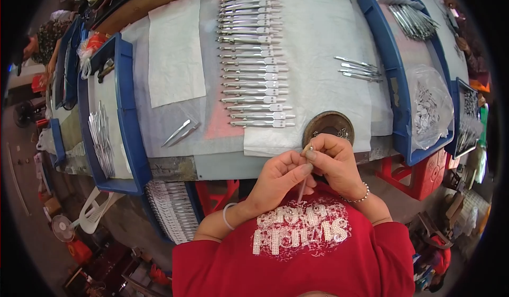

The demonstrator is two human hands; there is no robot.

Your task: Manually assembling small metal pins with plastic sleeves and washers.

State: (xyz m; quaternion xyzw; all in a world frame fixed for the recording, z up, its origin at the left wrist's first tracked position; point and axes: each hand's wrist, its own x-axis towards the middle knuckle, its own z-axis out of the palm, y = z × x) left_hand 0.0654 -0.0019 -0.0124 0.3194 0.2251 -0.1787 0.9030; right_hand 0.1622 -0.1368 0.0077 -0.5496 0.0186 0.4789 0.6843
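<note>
Together, your left hand (283, 175) and right hand (334, 162) hold a slim piece (301, 192), partly hidden, each grip closed thumb to finger on it, between your red shirt (228, 260) and a round dish (324, 120) on the tabletop (228, 164), near a column of metal tools (263, 77).

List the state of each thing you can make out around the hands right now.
Left hand, closed on a slim piece
Right hand, pinching, fingers bent
Round bowl, upright, holding small parts, partly covered
Row of metal tools, lying side by side
Lone tool, lying flat
Left blue tray, open, holding tools
Right blue tray, open, holding tools and a clear bag
Clear bag, filled with parts
</note>
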